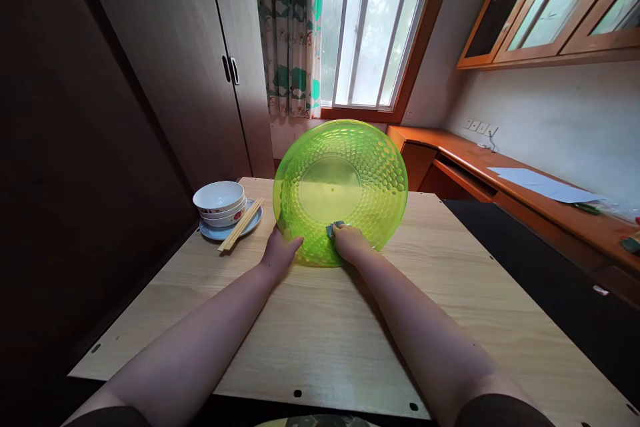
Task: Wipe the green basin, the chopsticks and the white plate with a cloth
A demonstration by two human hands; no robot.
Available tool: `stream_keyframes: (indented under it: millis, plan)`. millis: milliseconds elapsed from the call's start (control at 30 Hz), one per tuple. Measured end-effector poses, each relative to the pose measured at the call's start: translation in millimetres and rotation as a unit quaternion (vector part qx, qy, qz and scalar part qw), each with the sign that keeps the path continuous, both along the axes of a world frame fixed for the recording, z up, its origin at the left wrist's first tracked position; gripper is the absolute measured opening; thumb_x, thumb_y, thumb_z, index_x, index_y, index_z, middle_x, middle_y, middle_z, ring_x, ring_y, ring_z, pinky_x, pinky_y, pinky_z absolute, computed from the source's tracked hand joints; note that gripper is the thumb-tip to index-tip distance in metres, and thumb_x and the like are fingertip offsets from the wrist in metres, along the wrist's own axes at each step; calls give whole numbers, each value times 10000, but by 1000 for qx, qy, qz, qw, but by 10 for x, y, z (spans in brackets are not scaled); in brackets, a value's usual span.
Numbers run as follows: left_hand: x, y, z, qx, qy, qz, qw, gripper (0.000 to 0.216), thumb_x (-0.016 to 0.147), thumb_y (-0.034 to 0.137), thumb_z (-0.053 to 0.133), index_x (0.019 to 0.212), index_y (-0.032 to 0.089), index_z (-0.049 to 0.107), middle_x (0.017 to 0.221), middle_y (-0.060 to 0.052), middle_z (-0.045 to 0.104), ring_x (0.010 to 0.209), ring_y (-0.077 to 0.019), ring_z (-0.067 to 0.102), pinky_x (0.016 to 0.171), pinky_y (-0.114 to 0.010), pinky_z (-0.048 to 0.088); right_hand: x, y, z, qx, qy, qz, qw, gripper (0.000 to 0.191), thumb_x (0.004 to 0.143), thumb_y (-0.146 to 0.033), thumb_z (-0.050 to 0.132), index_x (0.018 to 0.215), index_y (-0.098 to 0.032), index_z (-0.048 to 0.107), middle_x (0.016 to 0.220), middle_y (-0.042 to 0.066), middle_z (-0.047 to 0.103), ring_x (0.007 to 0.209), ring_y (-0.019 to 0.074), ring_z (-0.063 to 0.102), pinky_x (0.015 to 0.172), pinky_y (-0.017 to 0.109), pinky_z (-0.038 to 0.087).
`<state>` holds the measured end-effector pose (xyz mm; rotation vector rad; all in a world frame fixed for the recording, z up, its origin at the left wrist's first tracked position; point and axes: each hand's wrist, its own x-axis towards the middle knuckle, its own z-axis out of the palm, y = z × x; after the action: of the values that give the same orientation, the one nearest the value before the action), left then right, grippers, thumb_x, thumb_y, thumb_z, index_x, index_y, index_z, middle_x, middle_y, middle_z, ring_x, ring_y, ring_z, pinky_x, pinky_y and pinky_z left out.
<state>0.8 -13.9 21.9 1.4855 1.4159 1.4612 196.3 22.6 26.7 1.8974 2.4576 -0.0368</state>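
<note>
A translucent yellow-green plastic basin (331, 180) with a dimpled wall stands tilted up on the table, its inside turned towards me. My left hand (281, 250) grips the lower left rim, thumb on the inside and fingers behind the wall. My right hand (350, 241) is closed round a crumpled bluish-grey cloth (331, 229), which it presses against the lower inside of the basin. The fingertips of the right hand are partly hidden by the cloth and the hand itself.
Left on the wooden table (320, 333), several stacked white bowls (219, 197) sit on a blue-white plate (210, 232), with chopsticks (241, 227) lying across its edge. A dark wardrobe (165, 47) borders the left side. An orange-brown desk (450, 147) with white paper (543, 184) runs along the right.
</note>
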Motion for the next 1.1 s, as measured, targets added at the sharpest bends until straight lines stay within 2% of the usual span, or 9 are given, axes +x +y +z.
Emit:
stream_keyframes:
  millis: [133, 267, 367, 500, 600, 733, 900, 1000, 1100]
  plan:
    - [-14, 9, -8, -6, 10, 5, 1000, 510, 669, 134, 659, 1174, 174, 594, 1098, -80, 690, 1094, -267, 628, 985, -407, 486, 56, 40, 13, -4, -10, -45, 999, 465, 951, -207, 373, 1399, -130, 467, 1241, 199, 611, 1147, 288, 588, 891, 381, 443]
    - [-24, 7, -5, -5, 16, 4, 1000, 495, 673, 147, 669, 1163, 168, 601, 1113, -90, 687, 1114, -277, 619, 990, -413, 481, 134, 60, 47, 0, -20, -81, 997, 510, 903, -152, 417, 1411, -123, 458, 1245, 226, 596, 1152, 314, 582, 904, 423, 431]
    - [-18, -2, 4, -1, 13, 4, 1000, 504, 673, 143, 667, 1171, 171, 600, 1112, -86, 685, 1118, -274, 616, 998, -413, 477, 137, 37, 52, 6, -18, -69, 997, 497, 905, -148, 416, 1398, -142, 483, 1229, 203, 609, 1140, 298, 583, 919, 405, 416]
    - [-8, -4, 12, 0, 7, 3, 1000, 517, 668, 133, 659, 1180, 175, 595, 1118, -85, 682, 1119, -269, 616, 1002, -411, 475, 95, -4, 34, 17, -5, -19, 1000, 454, 920, -161, 405, 1350, -205, 541, 1216, 149, 624, 1134, 249, 574, 922, 349, 404]
    - [-9, 2, 8, -4, 14, 4, 1000, 508, 663, 135, 668, 1164, 182, 600, 1122, -82, 682, 1117, -269, 617, 998, -404, 477, 92, -3, 42, 33, 5, 2, 999, 381, 930, -191, 405, 1233, -228, 632, 1199, 125, 628, 1121, 241, 568, 921, 336, 400]
    - [-21, 13, -5, -4, 8, 4, 1000, 492, 670, 142, 663, 1157, 168, 600, 1121, -92, 685, 1106, -271, 623, 990, -403, 483, 117, 24, 90, 68, 11, -36, 997, 341, 953, -253, 402, 1149, -149, 661, 1169, 166, 632, 1095, 267, 578, 890, 344, 420]
    - [-28, 23, -9, -9, 1, -3, 1000, 511, 662, 139, 664, 1167, 153, 587, 1163, -111, 668, 1123, -273, 616, 992, -399, 483, 39, -3, 101, 31, 11, -29, 999, 431, 976, -427, 401, 1120, -123, 670, 1148, 178, 658, 1068, 274, 610, 883, 347, 442]
    - [-17, 13, 1, -7, -8, -4, 1000, 500, 665, 131, 659, 1159, 156, 590, 1129, -101, 680, 1113, -270, 621, 994, -401, 483, -44, -51, 49, 4, 17, -21, 1000, 561, 977, -509, 364, 1270, -88, 591, 1319, 214, 575, 1206, 290, 548, 972, 369, 412]
    - [-6, 3, 7, 2, -16, -7, 1000, 493, 664, 123, 655, 1152, 162, 595, 1091, -86, 692, 1106, -265, 623, 999, -397, 481, -97, -95, 1, -9, 19, -29, 999, 722, 961, -583, 340, 1425, -36, 421, 1500, 249, 377, 1400, 312, 346, 1089, 419, 312]
